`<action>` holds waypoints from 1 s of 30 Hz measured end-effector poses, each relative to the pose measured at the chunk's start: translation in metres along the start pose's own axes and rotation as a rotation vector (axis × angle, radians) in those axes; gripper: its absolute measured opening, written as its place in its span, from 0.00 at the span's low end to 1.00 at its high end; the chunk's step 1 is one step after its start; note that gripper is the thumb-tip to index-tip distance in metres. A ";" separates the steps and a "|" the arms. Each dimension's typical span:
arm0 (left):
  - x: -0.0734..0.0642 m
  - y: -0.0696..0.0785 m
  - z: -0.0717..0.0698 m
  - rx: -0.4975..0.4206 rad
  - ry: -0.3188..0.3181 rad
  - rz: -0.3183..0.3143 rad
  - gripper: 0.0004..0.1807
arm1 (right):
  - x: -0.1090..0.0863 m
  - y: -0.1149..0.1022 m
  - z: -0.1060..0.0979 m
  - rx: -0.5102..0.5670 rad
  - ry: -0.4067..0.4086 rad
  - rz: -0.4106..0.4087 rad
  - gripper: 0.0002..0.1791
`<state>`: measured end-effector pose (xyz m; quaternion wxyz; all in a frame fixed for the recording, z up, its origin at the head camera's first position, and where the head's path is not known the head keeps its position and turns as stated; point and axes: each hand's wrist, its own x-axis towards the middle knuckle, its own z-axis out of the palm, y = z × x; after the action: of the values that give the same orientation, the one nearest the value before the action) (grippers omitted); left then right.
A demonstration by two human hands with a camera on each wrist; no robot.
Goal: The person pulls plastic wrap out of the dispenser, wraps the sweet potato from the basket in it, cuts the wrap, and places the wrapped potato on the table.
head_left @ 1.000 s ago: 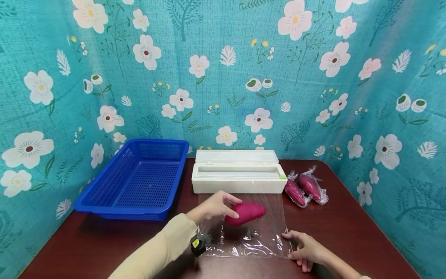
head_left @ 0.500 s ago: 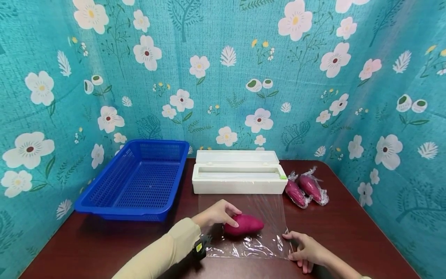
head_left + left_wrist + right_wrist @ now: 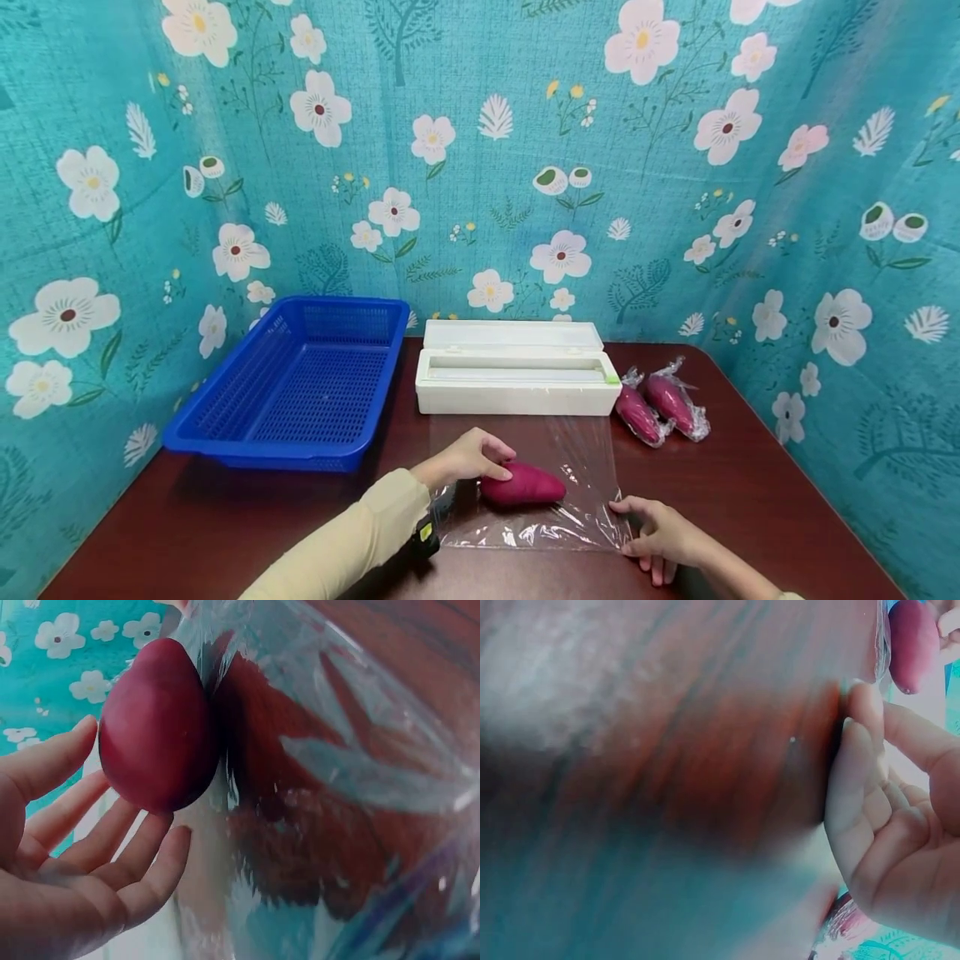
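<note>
A purple-red sweet potato (image 3: 528,485) lies lengthwise over a sheet of clear cling film (image 3: 555,529) spread on the table. My left hand (image 3: 471,457) holds its blunt left end between thumb and fingers. Seen from the left wrist, the thumb and fingertips of that hand (image 3: 97,847) meet the rounded end of the sweet potato (image 3: 161,731). At the film's front right corner, my right hand (image 3: 660,537) pinches the edge of the sheet. The right wrist view has this hand (image 3: 900,802) low at the table, with the sweet potato (image 3: 913,646) beyond it.
Behind the film stands a white cling film dispenser (image 3: 517,398) with its lid raised; the sheet runs out from it. Two film-wrapped sweet potatoes (image 3: 637,415) lie to its right. A blue plastic basket (image 3: 281,454) stands at the left. Flowered teal cloth (image 3: 480,167) surrounds the table.
My left hand has brought the sweet potato down and toward the front edge of the film, and it now sits straighter. My right hand has stayed at the corner.
</note>
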<state>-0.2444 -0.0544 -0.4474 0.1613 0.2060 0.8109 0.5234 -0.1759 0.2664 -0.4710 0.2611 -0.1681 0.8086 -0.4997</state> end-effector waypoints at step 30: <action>-0.098 -0.019 -0.033 0.554 -0.016 0.148 0.14 | 0.003 -0.008 -0.006 -0.113 0.023 -0.148 0.31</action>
<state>-0.1786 -0.1360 -0.4470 0.0665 0.3050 0.9045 0.2907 -0.1814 0.2656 -0.4620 0.2042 -0.2359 0.8239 -0.4732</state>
